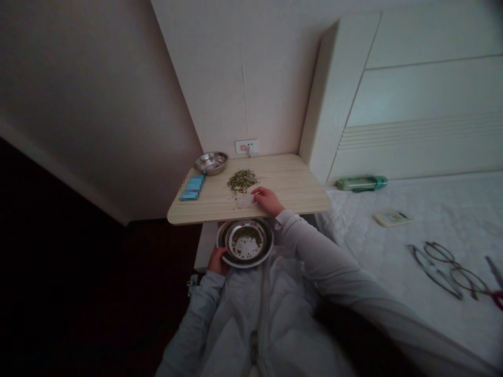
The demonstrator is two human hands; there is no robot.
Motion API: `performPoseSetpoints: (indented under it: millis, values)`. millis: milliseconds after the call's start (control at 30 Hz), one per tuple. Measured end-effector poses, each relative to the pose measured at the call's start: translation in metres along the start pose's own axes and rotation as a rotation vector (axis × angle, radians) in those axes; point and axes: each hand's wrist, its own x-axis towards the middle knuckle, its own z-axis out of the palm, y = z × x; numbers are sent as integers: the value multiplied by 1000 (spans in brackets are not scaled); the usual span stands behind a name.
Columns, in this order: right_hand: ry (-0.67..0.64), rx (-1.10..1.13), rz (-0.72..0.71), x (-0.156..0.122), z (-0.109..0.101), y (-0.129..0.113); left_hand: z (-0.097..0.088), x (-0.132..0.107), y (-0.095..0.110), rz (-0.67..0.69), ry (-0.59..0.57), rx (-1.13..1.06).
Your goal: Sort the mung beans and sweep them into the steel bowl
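Right hand [268, 201]: over the front part of the tabletop [291, 180], fingers pinched on a thin translucent piece [245, 200]. Left hand [218, 261]: gripping the rim of a metal bowl [268, 245] containing green grains, just below the tabletop's front edge. Grain pile [242, 179]: loose, mid-tabletop, beyond the piece. Second bowl [211, 163]: tabletop's back left corner. Blue item [192, 187]: tabletop's left side, detail obscured. Green bottle [356, 183]: right of the tabletop.
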Motion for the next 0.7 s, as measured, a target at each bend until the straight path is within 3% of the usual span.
performPoseSetpoints:
  millis: [700]
  values:
    - [-135,-37,-47,-4,-1,-6,1,-2,1,88,46,-69]
